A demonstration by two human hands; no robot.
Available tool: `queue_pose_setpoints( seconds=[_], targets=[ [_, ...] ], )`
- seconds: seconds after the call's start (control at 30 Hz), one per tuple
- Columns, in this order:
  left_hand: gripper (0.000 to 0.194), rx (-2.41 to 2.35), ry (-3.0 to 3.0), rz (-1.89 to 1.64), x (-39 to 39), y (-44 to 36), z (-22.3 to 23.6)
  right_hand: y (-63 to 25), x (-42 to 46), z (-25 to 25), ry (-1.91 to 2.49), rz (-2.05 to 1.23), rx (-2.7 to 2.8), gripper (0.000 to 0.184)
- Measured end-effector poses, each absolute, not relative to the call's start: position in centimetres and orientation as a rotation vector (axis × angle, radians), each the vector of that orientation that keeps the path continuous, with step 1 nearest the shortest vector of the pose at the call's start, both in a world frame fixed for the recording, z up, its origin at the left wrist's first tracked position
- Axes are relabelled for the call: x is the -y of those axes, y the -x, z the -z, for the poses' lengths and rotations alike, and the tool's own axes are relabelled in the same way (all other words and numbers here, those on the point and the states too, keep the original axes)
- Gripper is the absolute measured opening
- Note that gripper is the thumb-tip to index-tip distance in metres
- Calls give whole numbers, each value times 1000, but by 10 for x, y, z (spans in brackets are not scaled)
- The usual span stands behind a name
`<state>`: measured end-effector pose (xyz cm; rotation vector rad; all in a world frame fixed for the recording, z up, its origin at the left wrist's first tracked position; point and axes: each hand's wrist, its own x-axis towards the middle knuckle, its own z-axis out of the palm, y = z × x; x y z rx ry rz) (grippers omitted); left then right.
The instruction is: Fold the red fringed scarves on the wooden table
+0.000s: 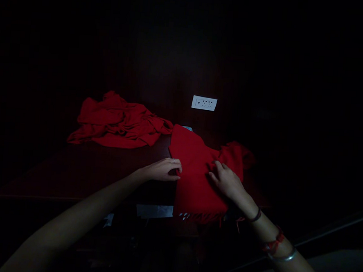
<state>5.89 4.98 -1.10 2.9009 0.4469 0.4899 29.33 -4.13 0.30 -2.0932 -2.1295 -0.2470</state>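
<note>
A red fringed scarf [193,190] lies over the desk's front part, its fringe hanging past the front edge. At its left border, my left hand [166,169] has fingers and thumb closed on the cloth edge. My right hand [227,180] is over the right part of the scarf, thumb and fingers apart and slightly bent; whether it touches the cloth is hard to tell in the dim light. More bunched red cloth [237,156] lies beyond the right hand. A crumpled heap of red cloth [117,126] rests at the back left.
The dark desk [96,176] has its front edge just below my hands. A white wall socket [204,103] is at the back. A small pale object [187,128] shows behind the scarf, and a whitish sheet [154,211] is under the desk edge. Much else is lost in darkness.
</note>
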Motion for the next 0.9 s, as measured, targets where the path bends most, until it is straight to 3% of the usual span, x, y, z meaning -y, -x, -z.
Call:
queue_pose_setpoints(
  seconds=[0.23, 0.53, 0.7, 0.9],
  targets=[
    [15, -533, -3098, -537, -49, -62, 14, -297, 31, 9, 2095, 50, 2145, 31],
    [17, -436, -3244, -522, -41, -62, 10, -302, 39, 4, 2104, 298, 2210, 29],
    [19, -307, -3094, -523, -40, -59, 7, -288, 42, 10, 1950, 545, 2157, 42],
    [20, -214, -2859, -461, -43, -54, 4, -301, 35, 26, 1922, 67, 2471, 51]
  ],
)
